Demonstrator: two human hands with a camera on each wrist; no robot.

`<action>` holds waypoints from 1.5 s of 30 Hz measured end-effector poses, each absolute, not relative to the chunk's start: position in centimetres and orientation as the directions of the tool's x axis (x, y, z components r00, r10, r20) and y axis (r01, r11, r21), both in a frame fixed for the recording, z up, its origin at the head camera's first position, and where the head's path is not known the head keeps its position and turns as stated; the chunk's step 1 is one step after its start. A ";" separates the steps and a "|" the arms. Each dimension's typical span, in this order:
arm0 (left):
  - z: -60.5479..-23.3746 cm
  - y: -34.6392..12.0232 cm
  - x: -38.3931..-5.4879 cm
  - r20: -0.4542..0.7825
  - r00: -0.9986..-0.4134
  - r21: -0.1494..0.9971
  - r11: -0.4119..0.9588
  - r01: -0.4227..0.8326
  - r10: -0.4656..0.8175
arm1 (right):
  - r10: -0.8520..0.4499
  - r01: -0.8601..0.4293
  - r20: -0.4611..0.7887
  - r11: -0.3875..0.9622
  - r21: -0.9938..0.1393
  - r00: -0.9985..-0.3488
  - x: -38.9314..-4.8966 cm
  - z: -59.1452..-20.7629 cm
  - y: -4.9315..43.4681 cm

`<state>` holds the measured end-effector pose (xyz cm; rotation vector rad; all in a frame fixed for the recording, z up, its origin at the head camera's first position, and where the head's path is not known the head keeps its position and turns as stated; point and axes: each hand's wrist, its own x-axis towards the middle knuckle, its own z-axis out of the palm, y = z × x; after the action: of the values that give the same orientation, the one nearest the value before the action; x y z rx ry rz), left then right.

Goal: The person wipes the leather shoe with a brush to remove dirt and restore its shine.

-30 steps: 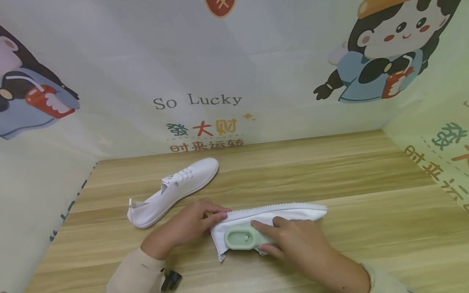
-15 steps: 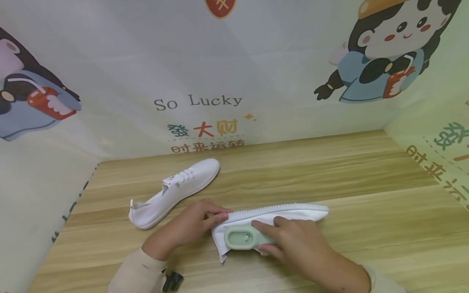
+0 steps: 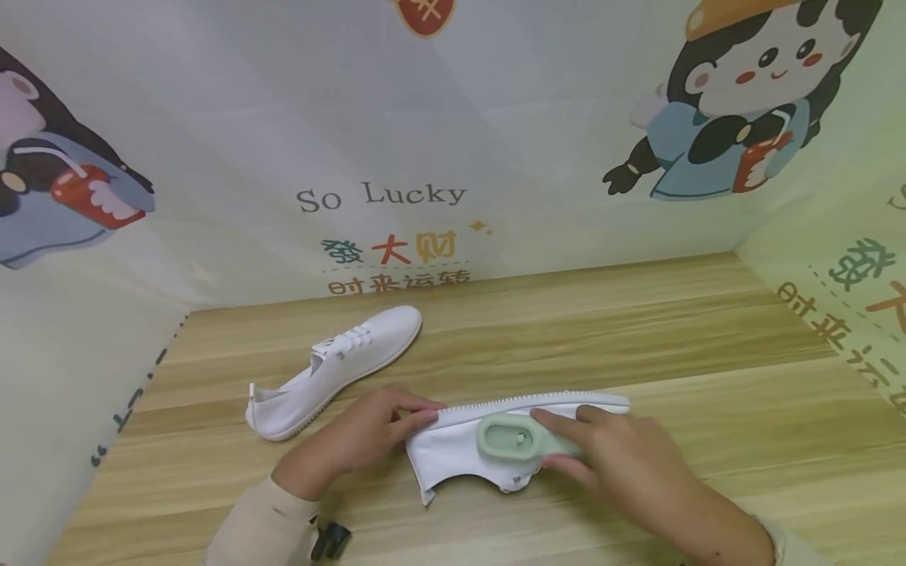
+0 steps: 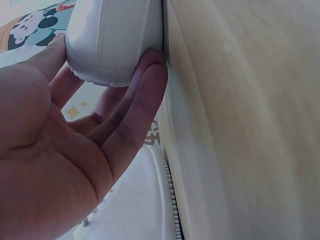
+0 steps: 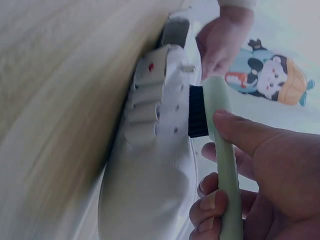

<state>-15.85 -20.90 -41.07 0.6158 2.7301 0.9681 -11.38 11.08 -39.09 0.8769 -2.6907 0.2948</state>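
Observation:
A white lace-up shoe point(image 3: 453, 452) lies on its side on the wooden table, its ridged sole edge facing away from me. At its heel, my left hand point(image 3: 371, 432) grips it; the left wrist view shows thumb and fingers around the heel point(image 4: 115, 45). My right hand point(image 3: 630, 464) holds a pale green brush point(image 3: 506, 438) by its handle. In the right wrist view the brush's dark bristles point(image 5: 198, 111) touch the shoe's side beside the lace straps. The second white shoe point(image 3: 368, 346) sits upright behind my left hand.
The wood-grain table point(image 3: 637, 330) is bounded by a printed cloth backdrop point(image 3: 531, 157) at the back and sides. A small black object point(image 3: 330, 542) is at my left sleeve.
My right hand has moved the brush right and slightly away from me along the shoe's side, uncovering the shoe's opening edge. The left hand and both shoes stay in place.

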 end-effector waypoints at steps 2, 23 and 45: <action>-41.0 -20.9 -15.9 -0.034 -0.899 0.634 0.705 0.318 0.436 | -0.530 -0.590 0.337 0.801 -0.100 -0.778 -11.4 -38.9 11.4; -41.1 -21.0 -15.9 -0.023 -0.895 0.632 0.700 0.332 0.445 | -0.488 -0.551 0.372 0.831 -0.078 -0.789 -11.1 -38.7 16.7; -41.3 -20.9 -16.0 -0.032 -0.898 0.642 0.698 0.319 0.440 | -0.421 -0.481 0.382 0.874 -0.073 -0.823 -10.9 -39.1 21.1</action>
<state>-16.02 -20.89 -41.33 0.6145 2.7232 0.9779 -10.86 21.14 -39.12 0.6699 -2.6874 0.2358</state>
